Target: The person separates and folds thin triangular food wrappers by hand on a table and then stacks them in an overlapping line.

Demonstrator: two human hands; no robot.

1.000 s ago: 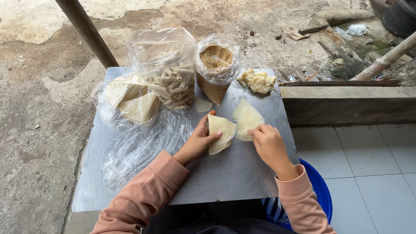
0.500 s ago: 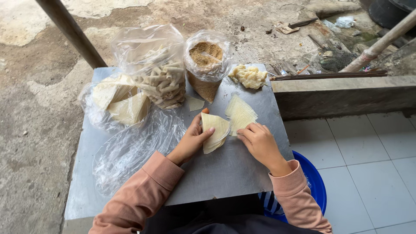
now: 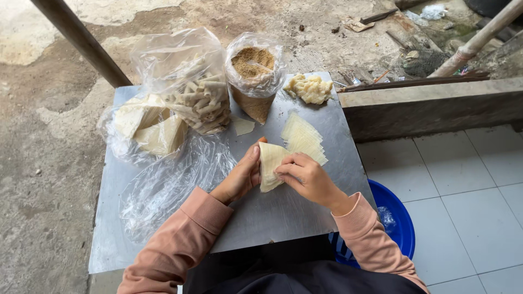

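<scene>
Near the middle of the frame, the left hand [image 3: 243, 175] and the right hand [image 3: 306, 177] hold one pale wrapper sheet [image 3: 269, 163] just above the metal table [image 3: 283, 212]. The left hand is half closed, its thumb and fingers pressing the left edge of the sheet, probably to keep it steady. The right hand is curled over the lower right side, with the fingertips pinching the sheet, as if it folds or peels it. The sheet is thin, cream coloured and roughly triangular, and it looks soft and a little bent between the hands.

Just to the right of it, touching the table, lies a stack of wrappers [image 3: 303, 136], close enough to be easy to reach. In the upper middle stands an open bag of brown crumbs [image 3: 253, 71], and right of it a lump of yellowish filling [image 3: 310, 88]. At the upper left, a clear bag of rolled pieces [image 3: 199, 100] leans beside more sheets in plastic [image 3: 147, 128]. A blue basin [image 3: 400, 223] shows at the lower right, under the table edge.
</scene>
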